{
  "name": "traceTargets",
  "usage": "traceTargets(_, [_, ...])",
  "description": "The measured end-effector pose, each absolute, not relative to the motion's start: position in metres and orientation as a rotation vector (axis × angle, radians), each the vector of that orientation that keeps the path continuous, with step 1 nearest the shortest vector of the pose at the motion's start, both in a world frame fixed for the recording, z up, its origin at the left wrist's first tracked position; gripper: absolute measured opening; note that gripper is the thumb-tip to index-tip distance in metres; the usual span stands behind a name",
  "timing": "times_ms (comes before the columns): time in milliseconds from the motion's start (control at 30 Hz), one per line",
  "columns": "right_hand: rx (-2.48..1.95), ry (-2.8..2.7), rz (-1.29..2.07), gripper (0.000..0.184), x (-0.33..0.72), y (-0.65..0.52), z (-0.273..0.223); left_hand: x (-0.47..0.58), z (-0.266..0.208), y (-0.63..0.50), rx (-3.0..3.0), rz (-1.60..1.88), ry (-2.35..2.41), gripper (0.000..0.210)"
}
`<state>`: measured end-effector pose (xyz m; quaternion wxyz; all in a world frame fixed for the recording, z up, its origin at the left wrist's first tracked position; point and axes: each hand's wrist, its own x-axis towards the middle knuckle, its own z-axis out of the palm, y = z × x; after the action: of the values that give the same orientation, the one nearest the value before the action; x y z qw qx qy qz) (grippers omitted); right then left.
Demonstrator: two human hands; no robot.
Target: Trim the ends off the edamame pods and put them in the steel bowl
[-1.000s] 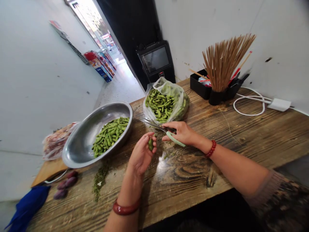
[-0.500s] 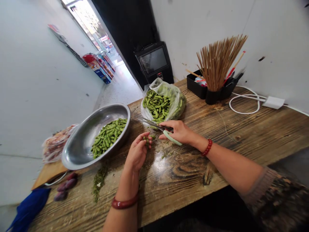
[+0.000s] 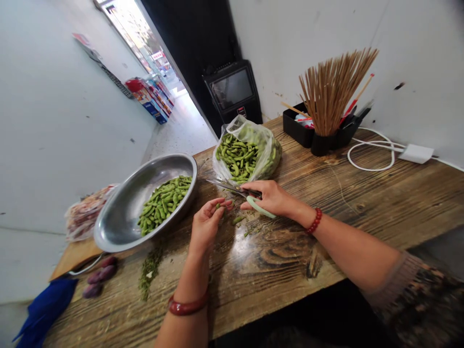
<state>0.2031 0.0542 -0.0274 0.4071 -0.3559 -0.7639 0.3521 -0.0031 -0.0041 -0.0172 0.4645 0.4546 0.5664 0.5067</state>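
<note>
Since the earlier frame, the green at the left hand (image 3: 206,224) has been rearranged: a loose pod (image 3: 238,219) is now seen between 4 and 5 o'clock of its fingertips, apparently lying on the table (image 3: 275,261). A held pod (image 3: 218,206), partly hidden, is pinched between the left thumb and fingers. By the right hand (image 3: 273,198) the scissors (image 3: 237,189) are grasped at the handles, with the blades aimed between 9 and 10 o'clock; how far they are parted cannot be told.

The step in hand is judged to be the snipping of pods, though none is clearly seen between the blades. For a further cut, a pod's tip would need to be brought up to the blades, with the left fingers kept clear of the edges.

Farther out, the bag (image 3: 266,150) is set toward 12 o'clock, filled with pods. At 9 o'clock the bowl (image 3: 123,212) is tilted in view, with more pods gathered at its near side. Trimmings (image 3: 149,273) are heaped at 8 o'clock. Toward 2 o'clock, the skewers (image 3: 328,92) are stood in a black holder (image 3: 322,146).
</note>
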Motion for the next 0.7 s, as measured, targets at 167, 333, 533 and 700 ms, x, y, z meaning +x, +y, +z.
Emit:
traceTargets(167, [-0.904, -1.945, 0.886, 0.055, 0.203, 0.054, -0.028, -0.010, -0.015, -0.004, 1.349, 1.238, 1.559, 0.027])
traceTargets(333, [-0.904, -1.948, 0.919, 0.053, 0.202, 0.054, -0.028, -0.010, -0.008, -0.007, 1.177, 1.305, 1.504, 0.032])
traceTargets(533, [-0.873, -2.063, 0.901, 0.050, 0.203, 0.054, -0.029, 0.002, 0.003, -0.012, 0.949, 1.245, 1.147, 0.035])
traceTargets(700, [-0.866, -2.142, 0.839, 0.053, 0.204, 0.053, -0.026, 0.006, 0.006, -0.014, 0.943, 1.227, 1.064, 0.023])
